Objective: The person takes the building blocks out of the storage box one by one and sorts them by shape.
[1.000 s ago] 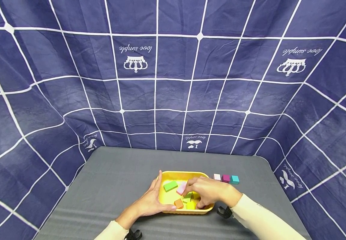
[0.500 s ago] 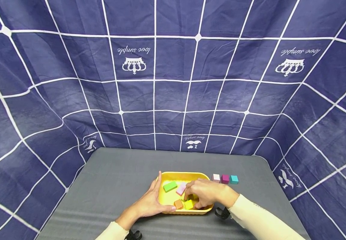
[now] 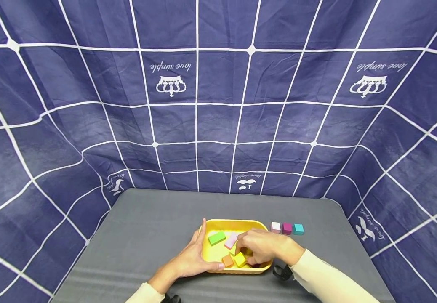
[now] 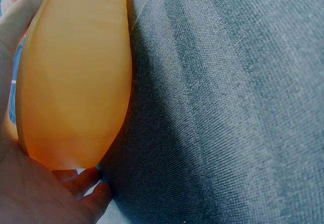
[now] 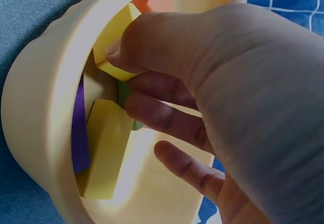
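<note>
A yellow plastic box (image 3: pixel 237 271) with several coloured wooden blocks in it stands on the grey surface. My left hand (image 3: pixel 193 259) grips its left end, thumb along the near rim; the left wrist view shows fingers curled by the box's lower end. Inside the box, my right hand (image 3: pixel 260 246) pinches a yellow block (image 5: pixel 114 41), thumb against one face; the index finger is mostly hidden. An orange block (image 3: pixel 227 261) lies beside that block. Farther left are a green block (image 3: pixel 217 238) and a pink block (image 3: pixel 231 240). Another yellow block (image 5: pixel 106 150) leans near a purple block (image 5: pixel 79 130).
Right of the box, a pale pink block (image 3: pixel 275 227), a magenta block (image 3: pixel 286 228) and a teal block (image 3: pixel 298 229) stand in a row on the grey tabletop (image 3: pixel 154 223). Blue cloth with white lines (image 3: pixel 218 122) hangs behind and at both sides.
The right hand's fingers have shifted slightly left inside the box, and the yellow block has turned and moved toward the orange one. The left hand keeps its hold on the box.
</note>
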Tool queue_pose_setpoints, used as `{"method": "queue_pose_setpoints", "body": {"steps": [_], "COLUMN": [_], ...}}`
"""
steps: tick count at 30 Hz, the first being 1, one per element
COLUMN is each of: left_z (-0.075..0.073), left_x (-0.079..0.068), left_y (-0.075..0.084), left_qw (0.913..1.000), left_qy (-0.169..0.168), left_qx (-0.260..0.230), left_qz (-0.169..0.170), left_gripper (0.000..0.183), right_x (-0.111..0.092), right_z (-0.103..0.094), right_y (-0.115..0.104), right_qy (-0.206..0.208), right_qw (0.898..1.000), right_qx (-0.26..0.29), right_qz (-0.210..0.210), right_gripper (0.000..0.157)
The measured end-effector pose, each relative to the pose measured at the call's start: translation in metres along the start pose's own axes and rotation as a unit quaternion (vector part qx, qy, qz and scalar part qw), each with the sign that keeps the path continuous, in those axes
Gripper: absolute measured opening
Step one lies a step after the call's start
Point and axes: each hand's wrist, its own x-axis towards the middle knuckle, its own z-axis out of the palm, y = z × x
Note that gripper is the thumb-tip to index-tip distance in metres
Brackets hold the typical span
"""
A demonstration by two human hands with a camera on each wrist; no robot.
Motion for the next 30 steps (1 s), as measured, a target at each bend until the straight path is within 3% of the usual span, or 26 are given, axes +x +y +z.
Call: {"method": "queue_pose_setpoints", "body": {"steps": [17,30], "left_z": [0.005,0.004], "left_x": [0.007,0.004], "left_y": [0.005,-0.002], "left_qw": [1.0000,0.9999], "left_qy": [0.003,0.005], "left_qx": [-0.001,0.009], "left_qz": [0.001,-0.005], "left_gripper": [0.161,0.161], "right_x": [-0.023,-0.045], "right_z": [0.001,-0.002], "right_y": [0.004,0.011], "right_qy": [0.053,0.117], "right_qw": [0.997,0.985], "right_qx": [0.056,0.096], "right_qz": [0.019,0.078], "right_gripper": [0.033,0.035]}}
